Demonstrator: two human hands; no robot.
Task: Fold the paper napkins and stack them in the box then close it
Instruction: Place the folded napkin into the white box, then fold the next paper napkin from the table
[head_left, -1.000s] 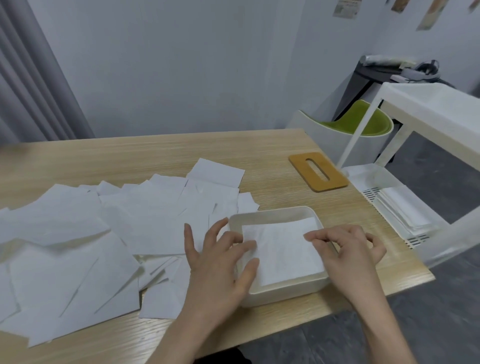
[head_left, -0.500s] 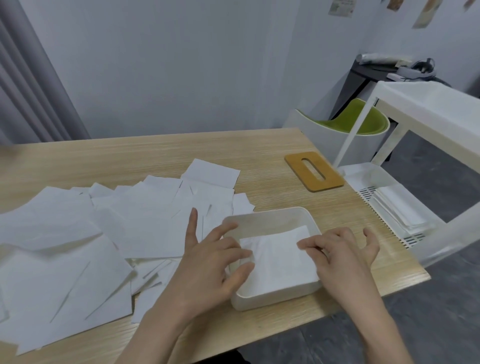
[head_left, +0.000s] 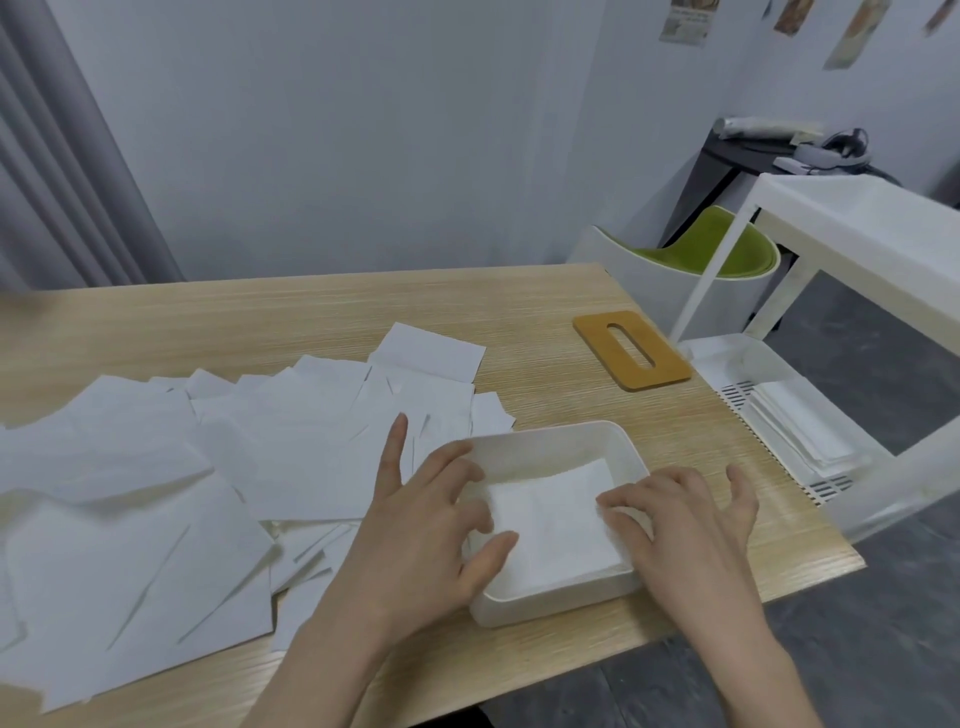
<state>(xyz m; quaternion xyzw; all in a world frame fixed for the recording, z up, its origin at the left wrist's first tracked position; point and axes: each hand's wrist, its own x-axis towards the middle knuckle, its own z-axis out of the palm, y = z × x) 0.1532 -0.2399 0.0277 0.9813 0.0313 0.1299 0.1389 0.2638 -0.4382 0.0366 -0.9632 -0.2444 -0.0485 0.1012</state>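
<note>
Napkin sheets (head_left: 171, 493) crowd box (head_left: 561, 605) left; right tabletop (head_left: 727, 467) bare.

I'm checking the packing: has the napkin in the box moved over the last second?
Yes. The napkin has sunk lower inside the box: more of its far inner wall now shows above the napkin's edge.
</note>
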